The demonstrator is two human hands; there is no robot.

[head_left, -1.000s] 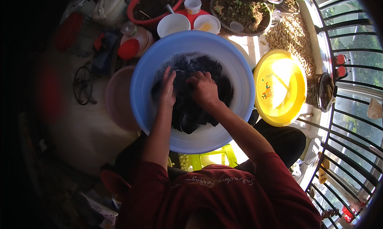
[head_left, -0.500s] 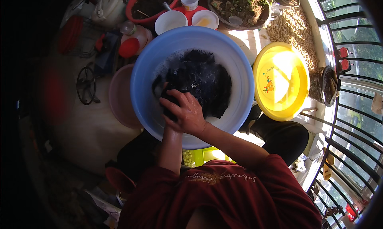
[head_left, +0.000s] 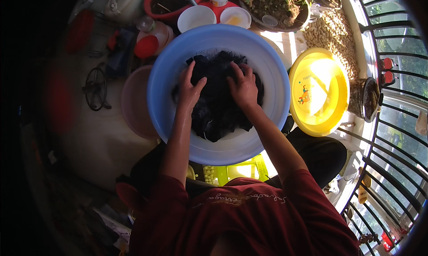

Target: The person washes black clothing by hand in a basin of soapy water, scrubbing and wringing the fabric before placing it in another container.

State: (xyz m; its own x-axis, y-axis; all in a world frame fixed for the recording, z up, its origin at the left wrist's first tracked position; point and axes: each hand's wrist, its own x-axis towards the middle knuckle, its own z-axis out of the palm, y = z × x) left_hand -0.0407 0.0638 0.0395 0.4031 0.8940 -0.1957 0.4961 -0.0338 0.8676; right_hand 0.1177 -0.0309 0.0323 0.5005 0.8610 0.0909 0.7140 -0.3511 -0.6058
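Note:
A bundle of wet black cloth (head_left: 220, 109) lies in suds inside a large blue basin (head_left: 156, 55). My left hand (head_left: 189, 90) rests on the cloth's left side, thumb and index finger spread wide; its other fingers are partly hidden. On the upper right of the same bundle is my right hand (head_left: 245, 88), its fingers apart and slightly bent, touching the fabric. Both hands are open, with a stretch of cloth between them.
To the right stands a yellow basin (head_left: 296, 113), with shelled-looking nuts or beans (head_left: 330, 33) spread behind it. A pink basin (head_left: 133, 106) sits partly under the blue one. White bowls (head_left: 196, 16) and soil-filled pots (head_left: 276, 26) stand beyond. Black window bars (head_left: 399, 82) line the right.
My hands, together at the cloth's lower left before, have parted and moved farther away, the right one also rightward. The cloth has changed shape, and the basin appears shifted slightly.

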